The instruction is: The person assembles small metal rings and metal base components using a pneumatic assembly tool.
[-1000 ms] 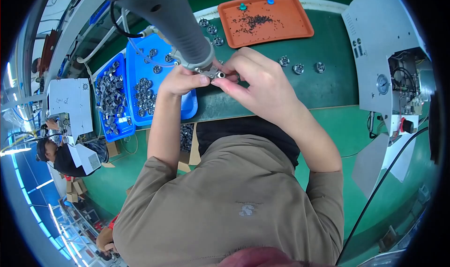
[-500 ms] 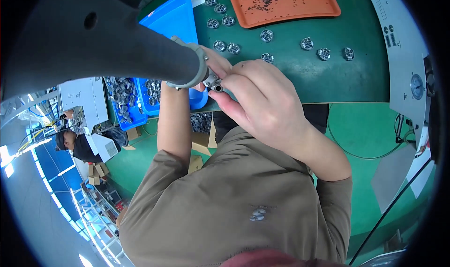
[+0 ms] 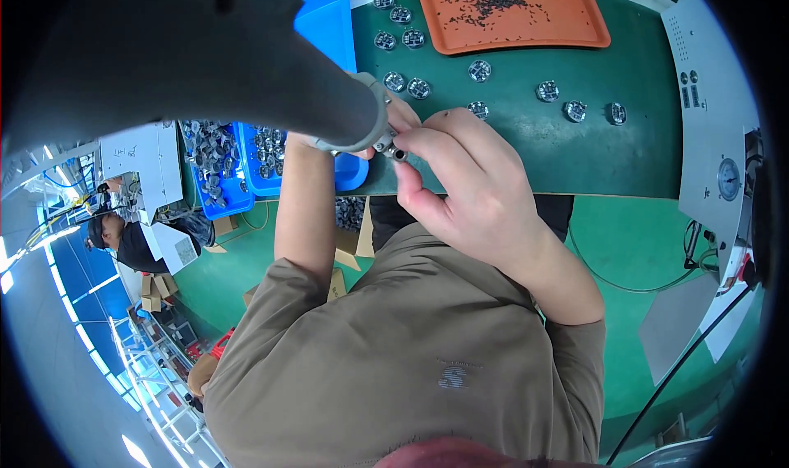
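I judge that the small metal fitting [image 3: 399,154], at the end of the thick grey tube [image 3: 329,90], could slip if the right hand [image 3: 477,180] loosened: its thumb and forefinger look pinched around it. A stray knuckle might also knock the round part [image 3: 478,110] just beyond. That hand angles inward, its back upward. The left hand [image 3: 402,112] is close beside it, mostly hidden by the tube; I cannot tell its grip.
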Tool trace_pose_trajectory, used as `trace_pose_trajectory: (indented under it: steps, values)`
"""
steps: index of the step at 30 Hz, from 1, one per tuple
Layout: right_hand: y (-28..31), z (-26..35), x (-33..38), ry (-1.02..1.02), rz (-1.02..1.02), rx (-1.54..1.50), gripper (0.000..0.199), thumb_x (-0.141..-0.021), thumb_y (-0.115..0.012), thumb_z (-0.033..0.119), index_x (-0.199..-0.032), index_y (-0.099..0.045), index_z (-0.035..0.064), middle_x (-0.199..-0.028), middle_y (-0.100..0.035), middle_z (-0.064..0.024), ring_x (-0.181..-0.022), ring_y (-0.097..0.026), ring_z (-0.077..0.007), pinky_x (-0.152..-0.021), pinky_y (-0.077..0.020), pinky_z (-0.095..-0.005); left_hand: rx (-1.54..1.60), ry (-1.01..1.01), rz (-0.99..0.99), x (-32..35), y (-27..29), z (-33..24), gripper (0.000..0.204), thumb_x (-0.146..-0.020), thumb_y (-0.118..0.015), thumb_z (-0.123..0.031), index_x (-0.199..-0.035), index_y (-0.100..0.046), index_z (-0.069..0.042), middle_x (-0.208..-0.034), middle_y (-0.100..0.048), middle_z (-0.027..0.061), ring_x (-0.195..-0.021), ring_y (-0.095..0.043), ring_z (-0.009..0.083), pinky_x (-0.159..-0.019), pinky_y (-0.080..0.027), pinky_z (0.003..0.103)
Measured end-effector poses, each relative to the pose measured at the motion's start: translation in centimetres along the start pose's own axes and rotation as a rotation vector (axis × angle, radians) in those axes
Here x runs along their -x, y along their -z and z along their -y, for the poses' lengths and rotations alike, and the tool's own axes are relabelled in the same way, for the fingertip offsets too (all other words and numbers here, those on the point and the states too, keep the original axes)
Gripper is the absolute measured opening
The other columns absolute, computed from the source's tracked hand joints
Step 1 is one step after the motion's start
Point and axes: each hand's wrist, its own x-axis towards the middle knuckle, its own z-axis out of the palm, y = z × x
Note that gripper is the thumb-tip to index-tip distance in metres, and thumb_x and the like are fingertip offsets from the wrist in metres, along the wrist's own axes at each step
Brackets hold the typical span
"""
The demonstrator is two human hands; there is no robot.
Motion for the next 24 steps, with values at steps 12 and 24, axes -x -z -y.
trace_pose_trajectory:
  steps: [12, 24]
  values:
    - [-0.5, -0.1, -0.3, -0.009, -0.009, -0.067, 0.027, -0.073, -0.076, -0.003, -0.096, -0.063, 0.0019, -0.084, -0.06, -0.0109, -0.072, -0.062, -0.0262, -0.062, -0.052, -0.0361, 0.019, -0.002, -0.058, 1.0, 0.3, 0.5, 0.055, -0.076, -0.089, -0.036, -0.103, -0.074, 0.009, -0.099, -0.073, 0.0247, -0.093, -0.072, 0.036, -0.08, -0.057, 0.043]
    - [0.0, -0.6, -0.1, -0.058, 0.014, -0.053, 0.028, -0.074, -0.081, 0.002, -0.096, -0.063, 0.0021, -0.086, -0.061, -0.011, -0.074, -0.063, -0.027, -0.063, -0.0527, -0.0363, -0.011, 0.06, -0.075, 1.1, 0.0, 0.2, 0.056, -0.076, -0.088, -0.039, -0.104, -0.074, 0.007, -0.105, -0.074, 0.0225, -0.1, -0.07, 0.0347, -0.087, -0.055, 0.043]
